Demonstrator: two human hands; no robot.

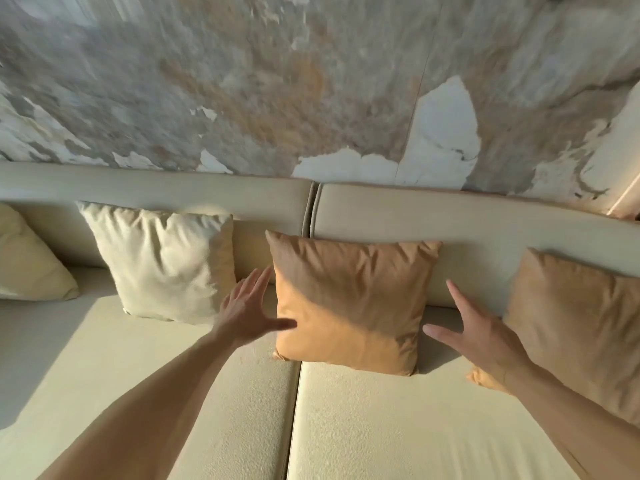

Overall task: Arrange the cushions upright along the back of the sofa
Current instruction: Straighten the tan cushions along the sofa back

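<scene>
Now, sofa (381,427): cream colour, two seat pads w/ a seam between them, two back sections meeting at a narrow gap.
Middle cushion (353,303): orange-tan, stands upright, leans on the sofa back just right of the gap; its bottom edge sits on the seat near the seam.
Cream cushion (166,261): stands upright against the left back section, just left of the middle cushion, tilted a little.
Right cushion (581,323): orange-tan too, leans on the back at the right side, partly behind the right forearm; its right part is cut by the frame edge.
Yellow cushion (31,265): pale yellow, at the far left edge, only partly visible, leans toward the back; cannot tell if it is fully upright.
Left hand (247,311): fingers straight and spread, holding nothing; the thumb tip is at the left edge of the middle cushion, seems touching but a bit blurred. Hand is between cream cushion and middle cushion.
Right hand (481,332): fingers straight and spread, holding nothing; the thumb points to the right edge of the middle cushion, small gap visible. Back of hand is just beside the right cushion.
Wall (311,81): behind the sofa, grey-brown w/ peeled white patches, blurred in the upper part.
Light: warm sun on seat and cushions, shadow on the left seat pad.
</scene>
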